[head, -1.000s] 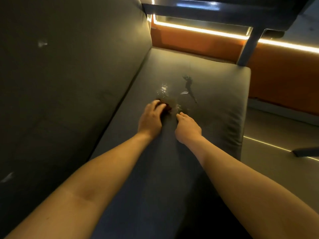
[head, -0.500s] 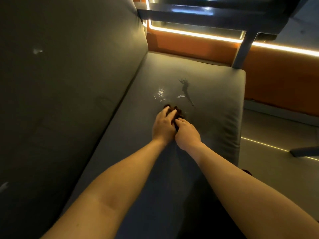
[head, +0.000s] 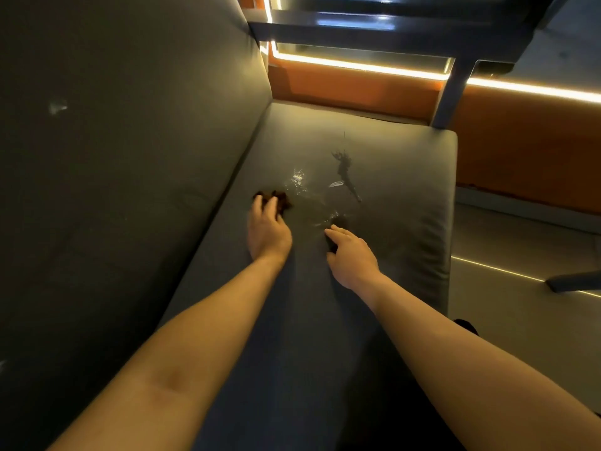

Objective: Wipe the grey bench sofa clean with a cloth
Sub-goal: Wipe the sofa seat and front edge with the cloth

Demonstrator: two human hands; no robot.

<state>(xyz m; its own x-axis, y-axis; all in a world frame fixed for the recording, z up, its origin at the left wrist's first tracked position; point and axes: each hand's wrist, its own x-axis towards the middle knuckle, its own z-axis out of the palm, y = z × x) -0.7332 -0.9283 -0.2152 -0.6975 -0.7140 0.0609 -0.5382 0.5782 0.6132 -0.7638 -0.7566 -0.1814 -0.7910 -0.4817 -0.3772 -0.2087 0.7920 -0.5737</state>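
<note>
Hands, previously touching, now apart: left hand (head: 268,226) grips dark cloth (head: 279,199) further left on the grey bench sofa (head: 400,229); right hand (head: 353,257) rests there, fingers relaxed.

Dim, warm scene lit by glowing light strips (head: 357,65); wide-angle edges bend.

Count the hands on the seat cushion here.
2. The left hand grips a dark cloth toward the backrest; the right hand touches the seat cushion beside it, toward the open edge. No others seem hidden.
</note>
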